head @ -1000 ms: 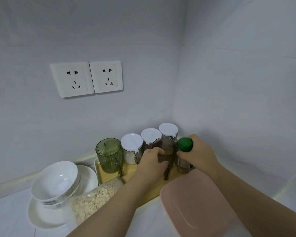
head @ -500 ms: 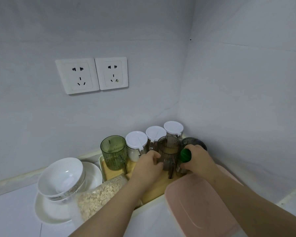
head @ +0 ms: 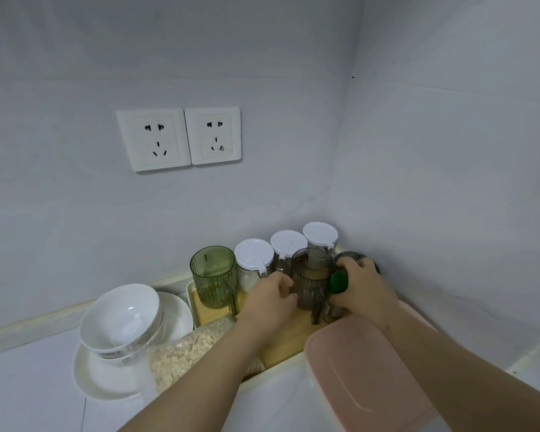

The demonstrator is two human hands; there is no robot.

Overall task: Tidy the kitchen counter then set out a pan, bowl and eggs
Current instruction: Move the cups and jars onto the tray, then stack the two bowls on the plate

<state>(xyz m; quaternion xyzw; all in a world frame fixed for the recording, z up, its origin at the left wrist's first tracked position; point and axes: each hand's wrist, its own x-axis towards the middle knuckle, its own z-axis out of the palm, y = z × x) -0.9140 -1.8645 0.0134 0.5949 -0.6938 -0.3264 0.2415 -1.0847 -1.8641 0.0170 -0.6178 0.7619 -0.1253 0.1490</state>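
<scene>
Here, at lower centre of the frame, my left hand (head: 270, 296) curls its fingers against the side of a smoky grey mug (head: 310, 275), ribbed and see-through, with a little amber liquid in its bottom. My right hand (head: 363, 289), just to the right, wraps around a small clear bottle (head: 334, 307) with a round green cap (head: 338, 283); the bottle seems to lean towards me, though my fingers hide most of it. Both stand on a pale wooden tray (head: 289, 341) with a cream rim.

Behind the grey mug, three clear jars with flat white lids (head: 288, 243) run in a row towards the wall corner; the leftmost jar (head: 247, 280) holds something white. Left of them is a ribbed green mug (head: 213, 275), translucent.

At lower left, a glossy white bowl (head: 120, 316) with a patterned band lies tilted on stacked white plates (head: 175, 310) on the white counter (head: 28, 385). A clear bag of oat flakes (head: 181, 353) lies between the plates and my left forearm. At lower right, under my right forearm, is a matte pink box lid (head: 365, 375) with rounded corners. Two white wall sockets (head: 153, 139) sit at upper left.
</scene>
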